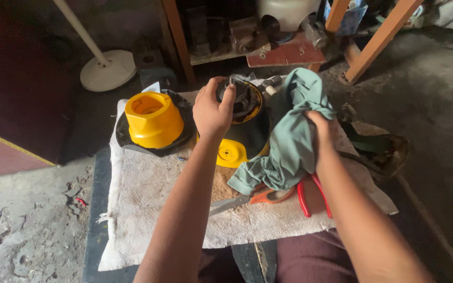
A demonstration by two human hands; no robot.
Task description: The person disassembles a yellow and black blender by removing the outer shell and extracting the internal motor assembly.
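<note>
The left hand (213, 111) is clamped over the top of the motor (245, 112), a black and yellow round unit standing upright at the far middle of the towel (148, 209), fingers wrapped around its dark upper cap. The right hand (322, 131) is closed on a green cloth (289, 141), bunched against the motor's right side. The motor looks rigid and probably fairly heavy, with hard plastic that may be greasy; the cap and the wide yellow rim seem the surest holds. The cloth is soft and limp and drapes wherever gripped. Left of the motor sits a yellow housing (154, 119); pliers (313, 196) with red handles lie near the cloth.
</note>
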